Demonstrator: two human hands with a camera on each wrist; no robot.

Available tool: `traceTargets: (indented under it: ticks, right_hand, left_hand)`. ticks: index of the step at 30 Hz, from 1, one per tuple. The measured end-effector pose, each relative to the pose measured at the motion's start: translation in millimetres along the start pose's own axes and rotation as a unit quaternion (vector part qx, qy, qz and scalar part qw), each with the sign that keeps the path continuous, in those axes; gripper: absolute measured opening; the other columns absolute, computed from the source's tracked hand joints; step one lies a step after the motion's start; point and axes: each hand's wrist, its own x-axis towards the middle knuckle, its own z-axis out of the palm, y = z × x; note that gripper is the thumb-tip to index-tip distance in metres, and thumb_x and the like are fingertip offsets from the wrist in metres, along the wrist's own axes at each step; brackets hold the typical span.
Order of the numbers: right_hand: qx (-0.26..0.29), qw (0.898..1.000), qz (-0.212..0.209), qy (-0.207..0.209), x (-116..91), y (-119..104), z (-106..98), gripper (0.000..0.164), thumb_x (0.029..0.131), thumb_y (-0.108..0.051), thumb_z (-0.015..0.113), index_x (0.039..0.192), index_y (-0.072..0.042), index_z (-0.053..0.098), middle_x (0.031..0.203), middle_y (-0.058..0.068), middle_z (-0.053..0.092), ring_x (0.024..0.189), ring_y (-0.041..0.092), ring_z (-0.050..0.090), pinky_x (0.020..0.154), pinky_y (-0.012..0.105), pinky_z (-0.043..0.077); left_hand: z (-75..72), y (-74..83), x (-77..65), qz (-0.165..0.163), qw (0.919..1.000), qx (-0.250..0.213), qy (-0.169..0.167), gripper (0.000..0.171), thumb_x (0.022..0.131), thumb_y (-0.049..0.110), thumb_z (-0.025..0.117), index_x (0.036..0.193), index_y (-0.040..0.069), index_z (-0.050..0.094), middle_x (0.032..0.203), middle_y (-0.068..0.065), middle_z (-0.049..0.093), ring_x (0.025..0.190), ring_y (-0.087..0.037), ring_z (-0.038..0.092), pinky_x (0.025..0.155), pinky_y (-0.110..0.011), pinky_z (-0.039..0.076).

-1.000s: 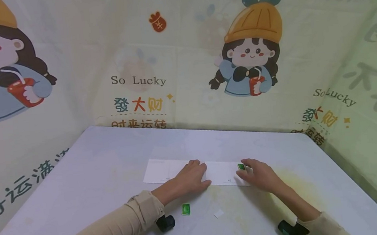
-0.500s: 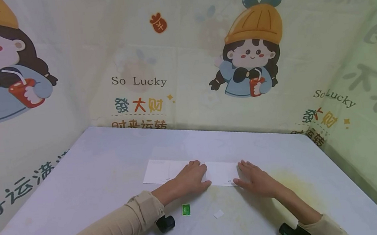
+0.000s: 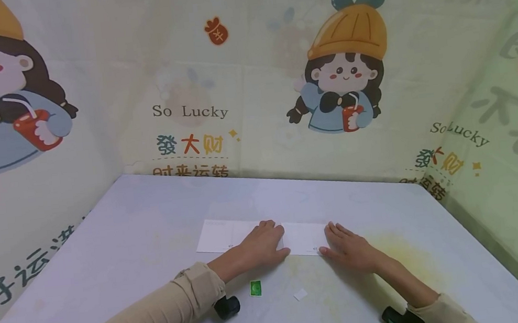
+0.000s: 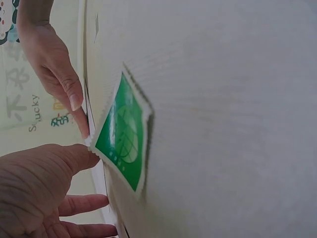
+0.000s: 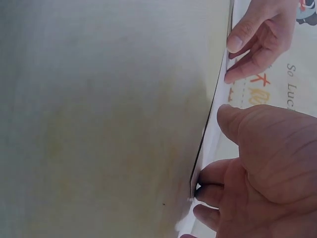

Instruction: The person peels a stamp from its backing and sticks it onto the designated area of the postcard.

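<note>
- Long white rectangular paper card (image 3: 305,238): flat on the white table (image 3: 151,220).
- Left hand (image 3: 260,246): spread over the card's middle.
- Right hand (image 3: 351,247): fingers extended, thumb apart, touching its right end.
- Green white-edged stamp (image 3: 255,288), small white paper piece (image 3: 300,294): on its near side.

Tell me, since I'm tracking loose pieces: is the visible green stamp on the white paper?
No, in the head view the green stamp lies on the table, apart from the white paper and nearer the camera.
</note>
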Motion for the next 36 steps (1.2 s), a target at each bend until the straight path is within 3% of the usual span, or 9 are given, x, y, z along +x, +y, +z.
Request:
traceTargets:
  ticks: [8,15,22,28,36]
  right_hand:
    - [0.001,1.000,-0.007,-0.002,-1,3,1,0.071,0.105,-0.037,0.055,0.147,0.017,0.037,0.156,0.038,0.032,0.145,0.055,0.028,0.113,0.067,0.030]
    - [0.030,0.999,0.000,-0.011,-7,6,-1,0.069,0.105,-0.035,0.054,0.149,0.016,0.036,0.157,0.037,0.029,0.147,0.056,0.024,0.115,0.068,0.025]
    - [-0.007,1.000,-0.016,0.000,-5,12,3,0.073,0.106,-0.040,0.051,0.150,0.015,0.035,0.158,0.037,0.029,0.146,0.056,0.025,0.113,0.070,0.026]
    - [0.022,1.000,0.003,-0.014,-9,11,0,0.071,0.105,-0.038,0.052,0.151,0.014,0.034,0.158,0.037,0.027,0.147,0.056,0.021,0.114,0.072,0.021]
    - [0.019,1.000,-0.002,-0.010,-6,17,4,0.078,0.105,-0.048,0.048,0.153,0.012,0.031,0.161,0.035,0.023,0.149,0.054,0.019,0.114,0.072,0.020]
  left_hand:
    - [0.6,2.3,0.1,-0.007,0.9998,0.008,-0.018,0.049,0.099,0.036,0.065,0.140,0.008,0.061,0.141,-0.015,0.057,0.135,-0.030,0.049,0.113,-0.044,0.041]
    - [-2.2,5.1,-0.4,0.001,0.9996,0.018,-0.022,0.046,0.100,0.036,0.064,0.136,0.008,0.063,0.129,-0.013,0.061,0.124,-0.028,0.053,0.109,-0.043,0.044]
    - [-2.8,5.6,0.3,-0.001,0.9995,0.025,-0.020,0.045,0.099,0.035,0.065,0.134,0.008,0.065,0.125,-0.012,0.063,0.121,-0.027,0.054,0.107,-0.043,0.045]
    - [0.7,4.8,1.4,0.000,0.9994,0.026,-0.024,0.045,0.099,0.036,0.065,0.134,0.009,0.065,0.124,-0.011,0.063,0.121,-0.027,0.054,0.107,-0.043,0.045]
    - [-1.1,5.0,0.4,0.004,0.9993,0.036,-0.013,0.043,0.098,0.036,0.066,0.131,0.008,0.066,0.116,-0.010,0.063,0.113,-0.025,0.055,0.104,-0.042,0.047]
